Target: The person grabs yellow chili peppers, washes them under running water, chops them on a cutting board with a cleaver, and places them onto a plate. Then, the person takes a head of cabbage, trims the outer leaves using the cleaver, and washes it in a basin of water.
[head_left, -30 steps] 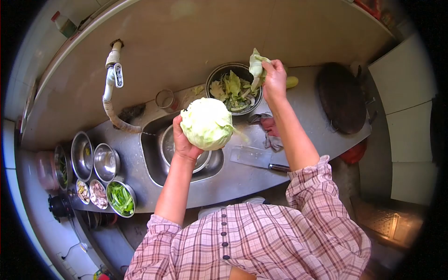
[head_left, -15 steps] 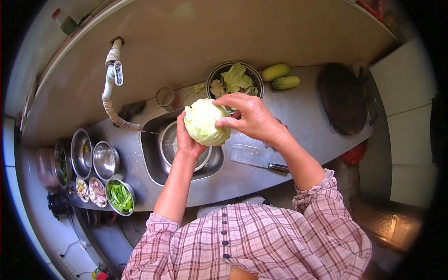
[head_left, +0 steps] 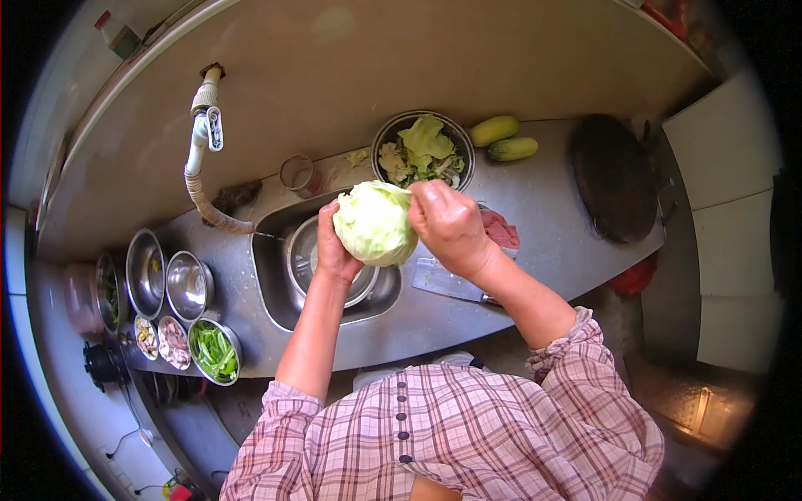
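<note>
A pale green cabbage (head_left: 374, 224) is held up over the right part of the sink (head_left: 386, 302). My left hand (head_left: 332, 249) grips it from the left and below. At its upper right, my right hand (head_left: 451, 224) is closed, pinching the edge of an outer cabbage leaf (head_left: 403, 192). Under the cabbage, a metal basin (head_left: 364, 290) stands in the sink, partly hidden. A cleaver (head_left: 447, 282) lies flat on the counter below my right hand, its handle mostly covered by my forearm.
Behind the cabbage stands a bowl (head_left: 380, 134) of torn leaves, with two cucumbers (head_left: 495, 130) beside it. A pink cloth (head_left: 499, 230) lies right of my hand. A tap hose (head_left: 200, 196) points into the sink. Several metal bowls (head_left: 190, 285) crowd the left; a dark round board (head_left: 614, 179) leans right.
My right hand has gone from open fingers resting on the cabbage to a closed pinch at its upper right edge. The cabbage has shifted slightly right; more of the pink cloth shows.
</note>
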Motion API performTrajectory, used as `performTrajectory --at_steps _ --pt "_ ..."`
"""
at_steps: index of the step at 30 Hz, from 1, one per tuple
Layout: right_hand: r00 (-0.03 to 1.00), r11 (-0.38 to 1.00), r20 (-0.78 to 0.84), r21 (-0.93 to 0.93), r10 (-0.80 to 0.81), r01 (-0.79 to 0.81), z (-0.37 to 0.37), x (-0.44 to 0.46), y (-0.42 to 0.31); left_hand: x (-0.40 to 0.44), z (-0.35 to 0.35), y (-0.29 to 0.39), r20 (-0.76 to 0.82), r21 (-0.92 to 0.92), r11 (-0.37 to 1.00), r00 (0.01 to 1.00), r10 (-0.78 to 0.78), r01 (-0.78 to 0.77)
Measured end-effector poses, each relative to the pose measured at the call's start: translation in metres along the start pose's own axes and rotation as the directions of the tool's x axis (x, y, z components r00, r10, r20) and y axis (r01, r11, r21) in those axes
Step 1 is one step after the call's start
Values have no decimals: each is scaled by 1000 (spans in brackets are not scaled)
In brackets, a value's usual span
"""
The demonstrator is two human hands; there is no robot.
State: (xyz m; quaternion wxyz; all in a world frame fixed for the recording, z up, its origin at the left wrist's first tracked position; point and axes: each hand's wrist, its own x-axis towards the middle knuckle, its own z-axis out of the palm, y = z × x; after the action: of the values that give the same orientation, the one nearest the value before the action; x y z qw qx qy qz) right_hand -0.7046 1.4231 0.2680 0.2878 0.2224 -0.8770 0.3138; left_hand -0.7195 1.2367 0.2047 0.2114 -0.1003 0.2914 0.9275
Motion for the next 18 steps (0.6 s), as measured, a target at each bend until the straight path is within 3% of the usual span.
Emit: performTrajectory --at_steps 3,6,11,13,16,18 --pt "988 983 -61 123 143 -135 6 1 10 1 -7 -2 -5 66 997 999 38 -38" --pt "914 899 -67 224 399 -376 5 5 22 -3 0 -5 -90 -194 980 994 -56 38" --pt "786 802 -190 253 589 -540 14 11 89 1 -36 -12 299 -346 896 938 -176 279" --pt "823 836 -149 87 548 -541 18 12 113 -4 -37 -12 491 -410 809 849 -193 421" --pt "898 825 -23 -386 439 -413 26 6 120 -11 -48 -11 408 -428 854 907 -109 295" --pt "956 909 -13 -306 293 -283 24 -2 99 -26 -75 -6 258 -393 899 962 -94 193"
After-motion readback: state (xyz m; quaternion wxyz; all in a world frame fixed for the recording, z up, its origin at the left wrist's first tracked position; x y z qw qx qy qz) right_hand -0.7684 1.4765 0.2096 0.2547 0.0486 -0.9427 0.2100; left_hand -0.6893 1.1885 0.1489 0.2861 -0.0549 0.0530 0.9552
